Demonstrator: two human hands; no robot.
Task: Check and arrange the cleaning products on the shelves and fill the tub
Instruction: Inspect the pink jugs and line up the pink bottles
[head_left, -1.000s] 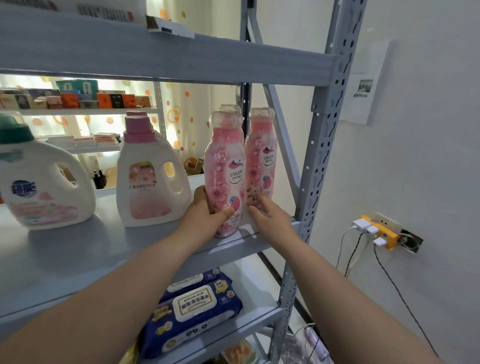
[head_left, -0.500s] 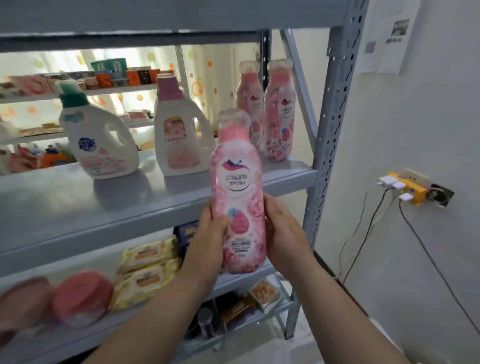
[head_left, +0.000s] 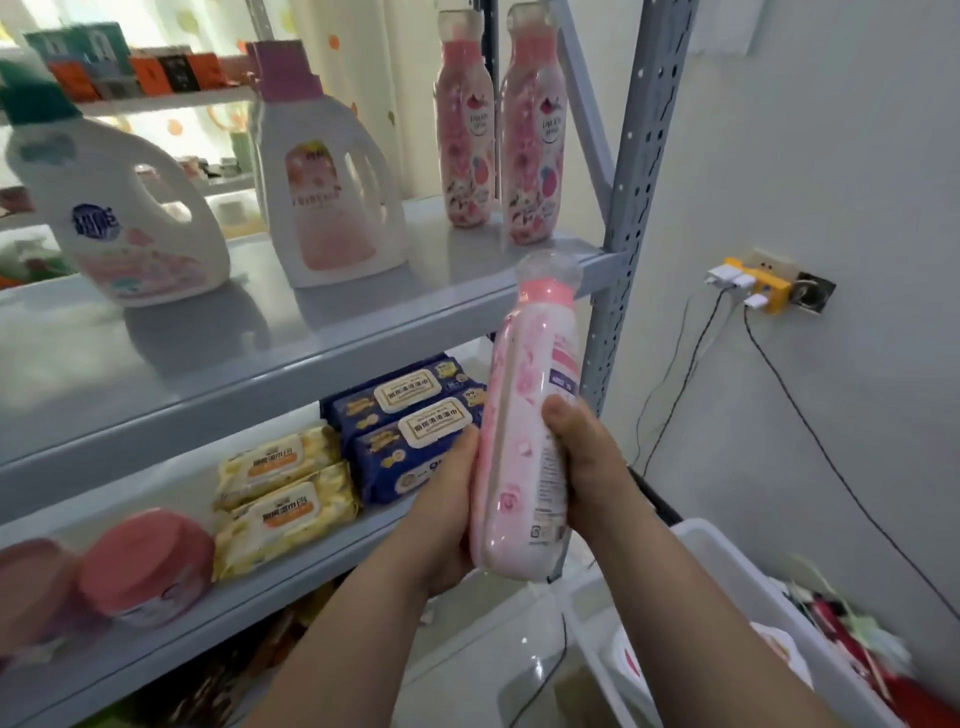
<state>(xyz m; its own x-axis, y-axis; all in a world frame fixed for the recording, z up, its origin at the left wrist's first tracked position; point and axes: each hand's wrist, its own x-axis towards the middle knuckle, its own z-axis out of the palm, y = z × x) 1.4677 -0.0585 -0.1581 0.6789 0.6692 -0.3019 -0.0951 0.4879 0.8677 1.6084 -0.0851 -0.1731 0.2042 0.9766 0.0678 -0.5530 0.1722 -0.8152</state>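
1. The pink bottle (head_left: 524, 436) is held in the air in front of the shelf (head_left: 260, 353), tilted with its cap toward 12 o'clock. The white tub (head_left: 719, 553) lies below it, toward 5 o'clock.
2. Both holds sit low on the bottle's smooth wrapper. If one lets go for the move to the tub, the bottle's upper part could tip over or slide out.
3. The cap is just beside the shelf edge. A careless swing could knock that edge, or the two matching bottles (head_left: 532, 140) standing at 12 o'clock.
4. Things already lie in the tub, too blurred to name. A dropped bottle might land hard on them.
5. The left grip (head_left: 441, 514) closes on the bottle's lower part from 9 o'clock, thumb up along its side and palm near the base.
6. The right grip (head_left: 587, 467) clasps it from 3 o'clock, thumb across the front and fingers hidden behind. Both forearms reach in from 6 o'clock.
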